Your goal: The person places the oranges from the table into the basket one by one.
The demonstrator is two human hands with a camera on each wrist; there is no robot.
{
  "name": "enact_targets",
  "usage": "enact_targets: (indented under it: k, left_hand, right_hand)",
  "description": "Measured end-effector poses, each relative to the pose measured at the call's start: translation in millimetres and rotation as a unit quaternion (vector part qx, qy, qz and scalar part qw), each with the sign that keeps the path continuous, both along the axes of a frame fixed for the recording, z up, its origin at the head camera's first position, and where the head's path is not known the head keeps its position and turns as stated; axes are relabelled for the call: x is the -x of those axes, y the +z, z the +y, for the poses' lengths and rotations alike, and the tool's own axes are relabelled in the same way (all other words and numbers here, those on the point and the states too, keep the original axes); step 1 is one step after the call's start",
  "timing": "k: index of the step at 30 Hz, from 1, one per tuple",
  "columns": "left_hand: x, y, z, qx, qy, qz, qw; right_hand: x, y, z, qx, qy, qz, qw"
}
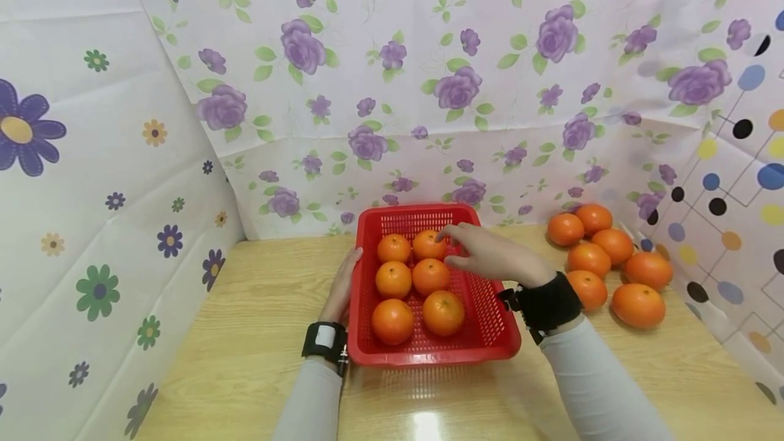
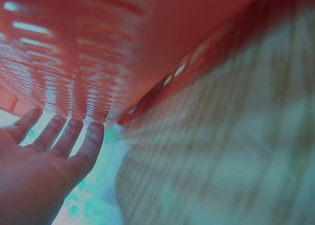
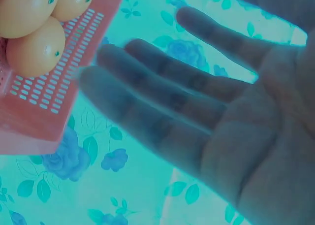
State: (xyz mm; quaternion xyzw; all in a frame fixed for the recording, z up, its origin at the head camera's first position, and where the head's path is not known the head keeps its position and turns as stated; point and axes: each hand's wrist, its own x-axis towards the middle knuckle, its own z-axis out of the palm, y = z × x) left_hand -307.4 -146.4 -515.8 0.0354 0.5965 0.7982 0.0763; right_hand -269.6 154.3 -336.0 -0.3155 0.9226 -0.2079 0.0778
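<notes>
A red plastic basket [image 1: 431, 359] with slotted walls sits on the table, with several oranges [image 1: 393, 322] in two columns at its left and middle. My left hand [image 1: 341, 288] lies along the basket's left outer wall; the left wrist view shows its fingers [image 2: 91, 144] extended at the slotted wall. Over the basket's right half hovers my right hand [image 1: 490, 252], its fingertips close to the far-right orange [image 1: 427, 245]. Nothing lies in its palm, and its fingers [image 3: 142, 119] are spread in the right wrist view.
More oranges [image 1: 589, 259] are grouped on the wooden table [image 1: 245, 339] to the right of the basket, beyond my right wrist. A flowered sheet [image 1: 380, 87] hangs behind the table. Patterned sheets also stand at the left and right sides.
</notes>
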Motion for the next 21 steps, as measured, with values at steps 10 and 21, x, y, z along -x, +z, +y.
enact_targets:
  k: [10,21]
  left_hand:
    - [-0.9,-5.2,2.5,-0.004,0.012,0.012,0.9998]
    - [1.1,-3.7,2.1,-0.001,0.016,0.011,0.9998]
  right_hand:
    - [-4.8,3.7,18.6,0.136,-0.047,0.089,0.986]
    - [-8.6,5.5,42.5,0.179,-0.086,0.186,0.962]
